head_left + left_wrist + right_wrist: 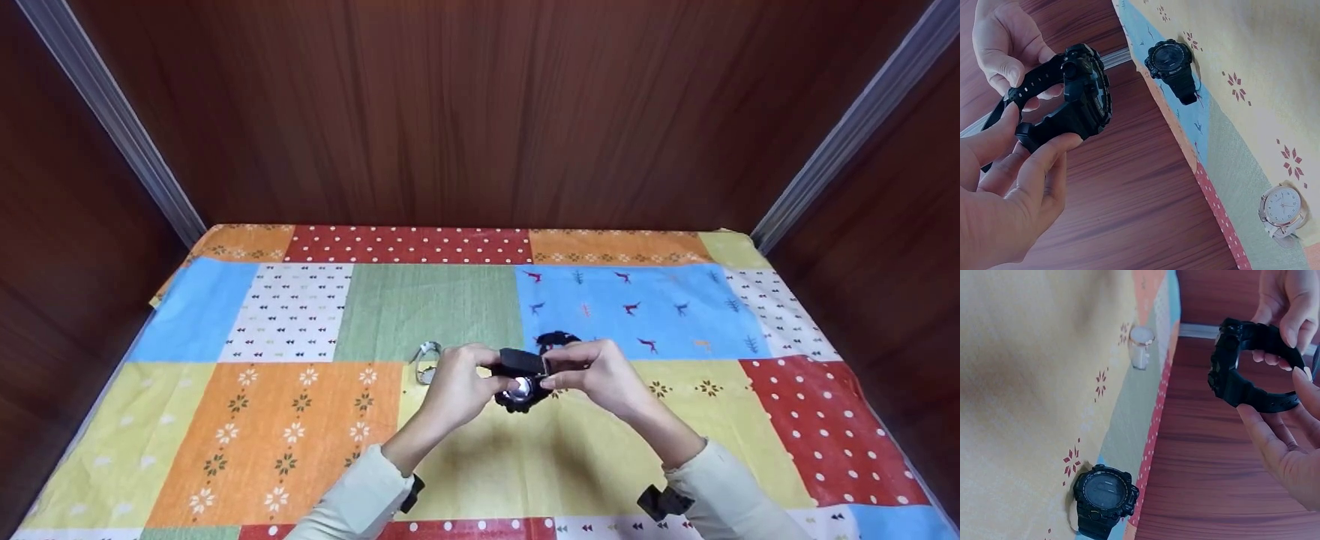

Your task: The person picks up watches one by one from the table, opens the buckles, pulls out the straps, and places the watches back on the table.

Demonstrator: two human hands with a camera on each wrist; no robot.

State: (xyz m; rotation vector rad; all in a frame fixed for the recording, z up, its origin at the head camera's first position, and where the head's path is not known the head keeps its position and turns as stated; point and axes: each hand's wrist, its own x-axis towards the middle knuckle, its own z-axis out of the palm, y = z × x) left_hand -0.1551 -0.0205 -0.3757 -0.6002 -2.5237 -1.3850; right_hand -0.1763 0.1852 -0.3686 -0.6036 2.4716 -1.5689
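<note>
Both hands hold one chunky black wristwatch up in front of the person. The left hand grips it on one side, thumb near the shiny case back in the head view. From the other side, the right hand pinches the strap near its free ends. In the left wrist view the watch shows its perforated strap bent into a loop, dial turned away to the right. The right wrist view has the same strap curving between the two hands, its ends close together.
A second black watch lies face up on the patchwork tablecloth, beyond the right hand. A white-dial watch rests to the left, beside the left hand. Brown wood-grain panels enclose the table at back and sides.
</note>
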